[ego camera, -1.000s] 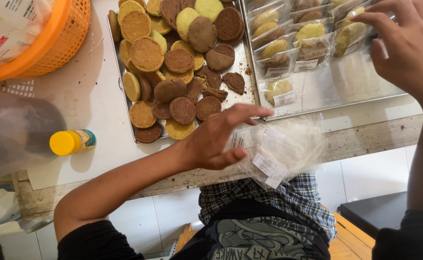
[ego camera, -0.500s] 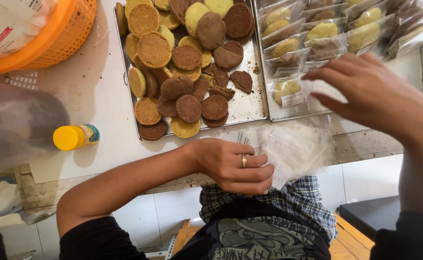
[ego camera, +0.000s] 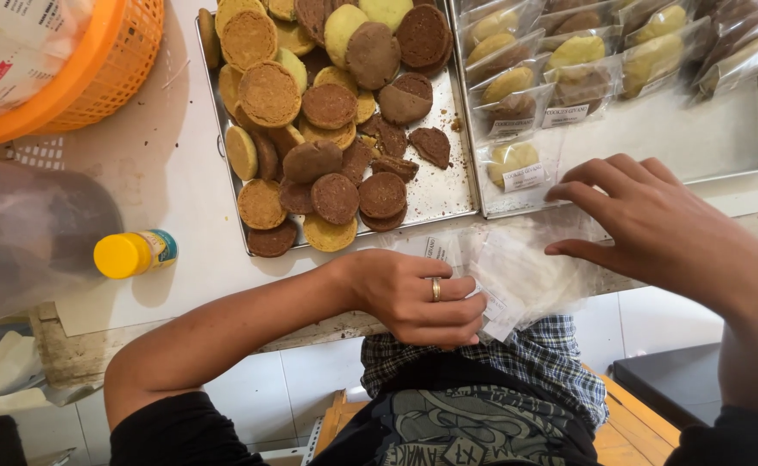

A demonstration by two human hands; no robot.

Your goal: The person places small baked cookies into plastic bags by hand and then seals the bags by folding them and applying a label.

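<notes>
Two hands work a stack of clear bags [ego camera: 517, 272] at the worktop's front edge. The left hand [ego camera: 418, 298] has its grip closed on the stack; the right hand [ego camera: 655, 229] hovers open-fingered. Pinning the stack firmly while peeling only the top bag should avoid doubles.

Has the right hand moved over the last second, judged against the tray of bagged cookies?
Yes. The right hand came down off the tray of bagged cookies toward the person.

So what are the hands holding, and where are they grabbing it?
The left hand pinches a stack of clear plastic bags at its near edge. The right hand rests its fingertips on the stack's far side.
</notes>
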